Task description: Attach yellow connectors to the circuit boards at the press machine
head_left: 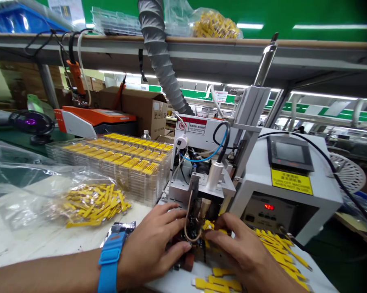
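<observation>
The left hand (149,244), with a blue wrist strap (110,256) at its wrist, reaches in from the left with its fingers partly spread and its thumb towards the small dark fixture under the machine head. Whether it has hold of anything there, I cannot tell. The right hand (247,250) comes in from the right, half closed, its fingertips beside a flat yellow plastic-like piece (208,224) near the brass-coloured nozzle (204,207); that piece seems to lie between the fingers and the fixture, but the view is too crowded to say whether it is pinched.

Good work here calls for small, steady fingertip movements: the left hand bracing from its side, the right guiding the piece by its nearer end and keeping it level and square to the fixture. Both hands should keep clear of the nozzle and the thin beige looped tube (186,221), and out of the head's path whenever it moves. The red-and-white warning label (191,125) on the far housing is reason for care.

The loose yellow pieces (218,283) at the near edge and the fanned yellow pile (278,254) on the right are best kept from sliding under the wrist.
</observation>
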`<state>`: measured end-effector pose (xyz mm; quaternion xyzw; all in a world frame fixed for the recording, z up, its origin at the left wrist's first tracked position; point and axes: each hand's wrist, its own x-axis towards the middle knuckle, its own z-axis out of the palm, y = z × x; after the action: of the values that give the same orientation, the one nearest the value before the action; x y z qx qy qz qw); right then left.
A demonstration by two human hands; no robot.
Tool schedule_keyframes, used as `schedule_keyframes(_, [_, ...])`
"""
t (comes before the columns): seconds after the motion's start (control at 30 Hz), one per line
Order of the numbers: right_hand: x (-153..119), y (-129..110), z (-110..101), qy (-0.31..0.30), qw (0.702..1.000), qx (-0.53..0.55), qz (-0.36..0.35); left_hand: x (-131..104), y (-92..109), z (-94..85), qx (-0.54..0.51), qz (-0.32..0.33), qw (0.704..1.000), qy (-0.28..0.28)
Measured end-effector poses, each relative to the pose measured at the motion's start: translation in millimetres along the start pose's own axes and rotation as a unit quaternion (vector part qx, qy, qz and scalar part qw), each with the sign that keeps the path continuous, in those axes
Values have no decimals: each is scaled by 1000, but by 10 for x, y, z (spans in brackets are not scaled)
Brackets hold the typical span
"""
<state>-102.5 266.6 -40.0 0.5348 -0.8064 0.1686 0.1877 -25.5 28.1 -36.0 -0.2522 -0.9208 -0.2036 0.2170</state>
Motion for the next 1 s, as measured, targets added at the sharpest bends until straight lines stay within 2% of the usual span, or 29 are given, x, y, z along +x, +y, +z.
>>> schedule_keyframes(0.2, [6, 1, 28, 17, 1000, -3, 0, 6, 9, -12, -4, -9, 1000, -11])
schedule_keyframes(0.53, [2, 3, -3, 3, 999, 37, 3, 10, 29, -29, 1, -13, 1000, -19])
schedule_keyframes(0.6, [-23, 70, -23, -13, 999, 31, 34, 9, 25, -36, 2, -15, 1000, -27])
schedule_keyframes(0.73, [-54, 197, -119, -83, 982, -14, 166, 14, 1, -43, 0, -31, 999, -44])
schedule_keyframes(0.8, [-45, 213, -163, -108, 973, -12, 204, 20, -3, -44, -5, -36, 998, -48])
schedule_keyframes(0.87, [-24, 202, -173, -108, 972, 3, 209, 24, 12, -54, -4, -30, 999, -39])
schedule_keyframes(1.0, [11, 178, -76, -56, 985, 15, 164, -2, 75, -118, 12, -8, 1000, -18])
